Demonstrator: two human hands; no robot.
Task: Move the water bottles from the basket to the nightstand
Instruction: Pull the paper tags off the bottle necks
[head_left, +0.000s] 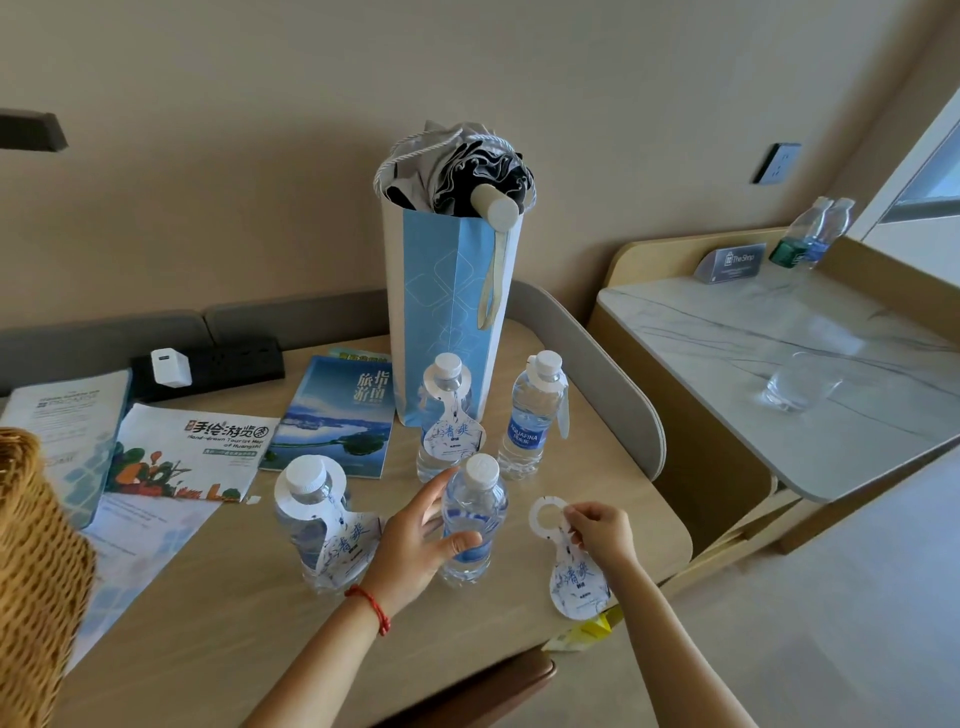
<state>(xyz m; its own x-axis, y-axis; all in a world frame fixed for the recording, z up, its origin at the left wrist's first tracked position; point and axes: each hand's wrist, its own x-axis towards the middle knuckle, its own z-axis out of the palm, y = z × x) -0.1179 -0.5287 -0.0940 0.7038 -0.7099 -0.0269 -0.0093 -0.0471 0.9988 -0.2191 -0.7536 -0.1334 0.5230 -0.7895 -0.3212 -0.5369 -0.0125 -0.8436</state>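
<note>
Several clear water bottles with white caps stand on the tan nightstand top (249, 613). My left hand (415, 540) wraps around the nearest bottle (475, 504), which has no tag on its neck. My right hand (600, 532) pinches a white paper neck tag (571, 571) just right of that bottle. A tagged bottle (311, 519) stands to the left. Two more stand behind: a tagged bottle (448, 410) and an Aquafina bottle (532, 410). The woven basket (36, 571) shows at the left edge.
A tall blue paper bag (447, 312) holding a folded umbrella stands behind the bottles. Brochures (332, 415), a power strip with a charger (208, 366) and a yellow wrapper (587, 631) lie on the top. To the right, a marble counter (727, 332) carries a glass (797, 382) and two bottles (815, 234).
</note>
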